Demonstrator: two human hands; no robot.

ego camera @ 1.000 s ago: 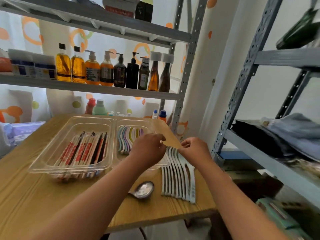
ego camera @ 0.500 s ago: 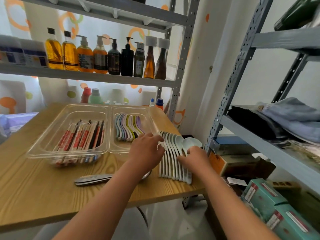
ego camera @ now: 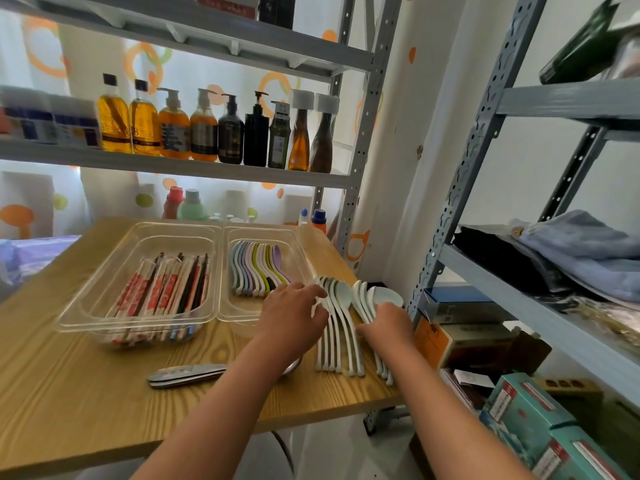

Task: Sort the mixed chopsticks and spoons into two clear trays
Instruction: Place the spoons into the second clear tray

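Head view: a counter (ego camera: 69,393) of pale wood-grain laminate fills the lower left. At its 10 o'clock sits a clear rigid plastic tray (ego camera: 90,292) holding chopsticks (ego camera: 162,292), some in red-and-white printed paper sleeves, some bare and dark; the print is too blurred to read. Touching it on the 3 o'clock side is a second clear plastic tray (ego camera: 301,251) with pastel soup spoons (ego camera: 256,268) nested on edge in a row.

Just beyond that tray, at the counter's 3 o'clock edge, glossy white soup spoons (ego camera: 341,327) lie side by side, bowls toward 12, split into a larger bunch and a smaller one.

The left hand (ego camera: 294,320) rests knuckles-up on the larger bunch, fingers bent down; whether it grips cannot be told. The right hand (ego camera: 389,327) curls its fingers round the handles of the smaller bunch.

At 6 o'clock of the trays lie flat grey metal handles (ego camera: 187,374), partly under the left forearm.

At 12 o'clock a grey steel shelf (ego camera: 173,166) carries amber, orange and black bottles; one orange pump bottle (ego camera: 175,133) bears a large dark "姜".
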